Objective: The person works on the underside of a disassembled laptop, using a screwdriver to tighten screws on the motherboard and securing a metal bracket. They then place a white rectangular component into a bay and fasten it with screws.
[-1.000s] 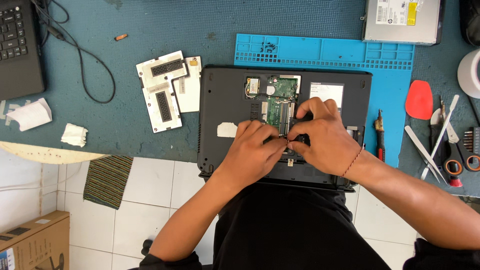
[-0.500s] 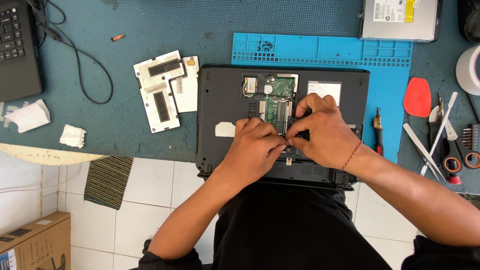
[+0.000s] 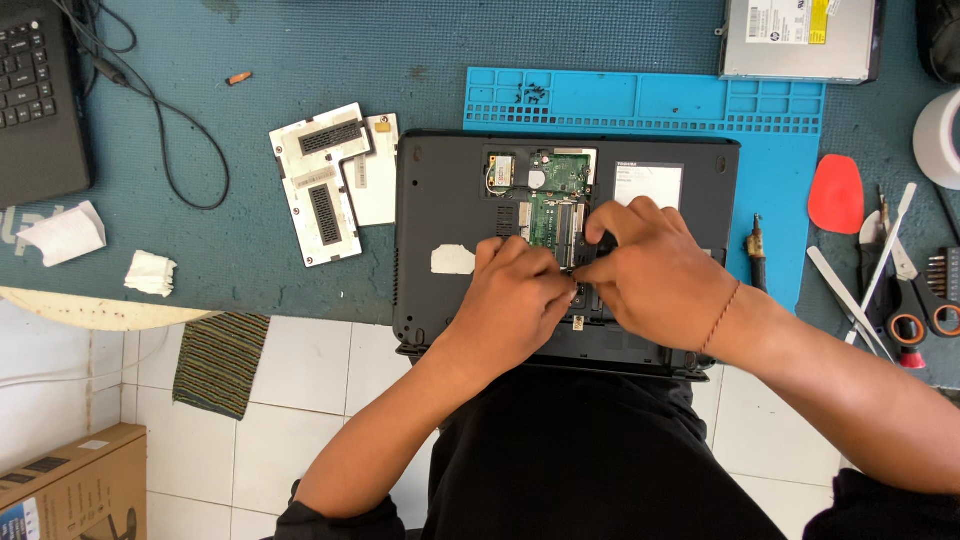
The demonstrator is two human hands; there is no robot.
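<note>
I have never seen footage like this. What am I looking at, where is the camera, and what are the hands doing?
A camera worn on a person's head looks straight down. The left hand and right hand meet over an opened dark laptop lying bottom up, fingers pinched at the edge of its green circuit board. Whether they grip a part is hidden. On the teal table lie removed cover panels, a blue work mat, a red pry pick, scissors and a silver drive.
</note>
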